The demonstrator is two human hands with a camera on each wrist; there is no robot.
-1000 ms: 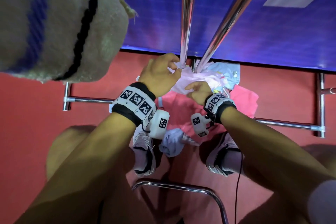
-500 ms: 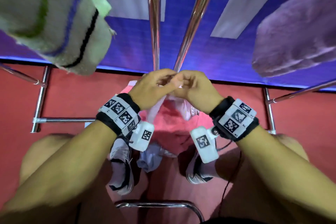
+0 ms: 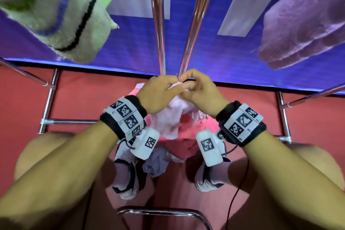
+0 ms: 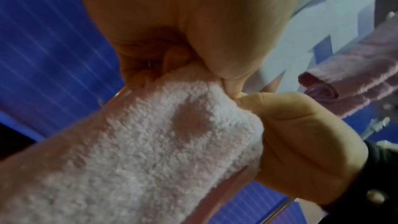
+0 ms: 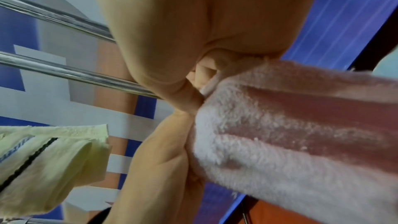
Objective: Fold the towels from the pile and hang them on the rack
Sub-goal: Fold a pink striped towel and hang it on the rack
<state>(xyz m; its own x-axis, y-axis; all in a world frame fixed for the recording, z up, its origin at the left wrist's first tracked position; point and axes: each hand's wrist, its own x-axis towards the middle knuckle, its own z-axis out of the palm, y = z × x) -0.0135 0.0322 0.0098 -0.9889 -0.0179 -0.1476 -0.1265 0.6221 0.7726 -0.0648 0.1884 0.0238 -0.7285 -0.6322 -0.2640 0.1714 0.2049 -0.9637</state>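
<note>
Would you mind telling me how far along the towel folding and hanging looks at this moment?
Done: a green striped towel and a purple towel already hang on the rack. In hand: the left hand and right hand together pinch the top edge of a pale pink towel, lifted off the floor. Left: a pile with pink and grey cloth lies between the feet, so several towels seem to remain.

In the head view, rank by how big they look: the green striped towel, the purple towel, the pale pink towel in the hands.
1. and 2. green striped towel and purple towel: alike, both cropped and near the camera, so unranked.
3. pale pink towel, pinched by left hand and right hand, partly hidden.
</note>
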